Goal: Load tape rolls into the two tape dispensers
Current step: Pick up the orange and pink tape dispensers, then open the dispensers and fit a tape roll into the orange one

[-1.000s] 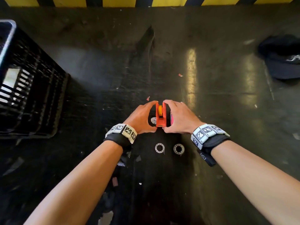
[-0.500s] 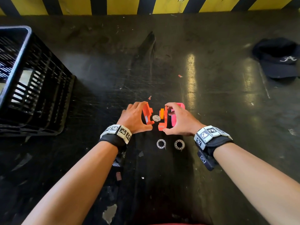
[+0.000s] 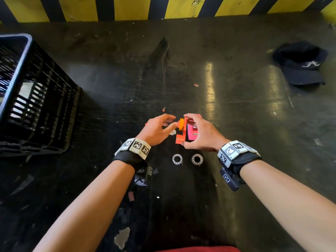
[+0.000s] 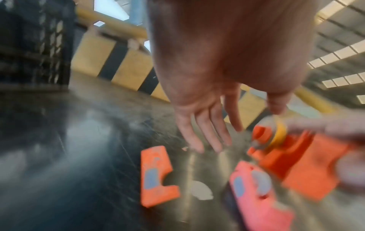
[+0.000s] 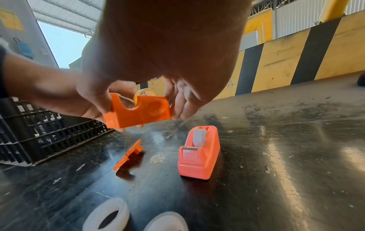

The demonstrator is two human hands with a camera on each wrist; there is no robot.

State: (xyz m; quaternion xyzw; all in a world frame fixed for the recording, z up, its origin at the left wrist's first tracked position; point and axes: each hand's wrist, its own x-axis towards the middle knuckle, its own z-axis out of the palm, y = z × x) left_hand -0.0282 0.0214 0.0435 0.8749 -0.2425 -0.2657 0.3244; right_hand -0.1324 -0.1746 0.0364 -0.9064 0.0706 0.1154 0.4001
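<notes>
Far left of the pink dispenser (image 5: 199, 154), the black crate (image 3: 36, 99) is sitting well out of play, no risk there.

My left hand (image 3: 156, 131) is hovering just left of the pink dispenser w/ fingers (image 4: 207, 134) straight and spread, gripping nothing. The thumb tip seems to be touching the yellow-core roll (image 4: 278, 132), but the left wrist view is blurring, so I can't tell for sure.

Below it the loose orange side cover (image 5: 128, 156) is lying on the table (image 3: 236, 106), left of the pink dispenser and apart from it, w/ a pale paper disc (image 5: 157, 159) between them.

My right hand (image 3: 201, 135) is pinching the open orange dispenser half (image 5: 138, 112) by its ends, up off the table, above and left of the pink dispenser. The roll is sitting on its hub w/ that side uncovered.

Risks, imo: the roll is prob only resting on the hub, so any tilt towards the open side and it's sliding off. My pinch is on the ends only, so pushing the cover on could be twisting the half out of my grip and dropping it on the pink dispenser, which is already carrying a white roll.

Two spare rolls (image 3: 177, 159) (image 3: 197, 159) are lying nearer me than the pink dispenser. A dark cap (image 3: 300, 64) is lying far right.
</notes>
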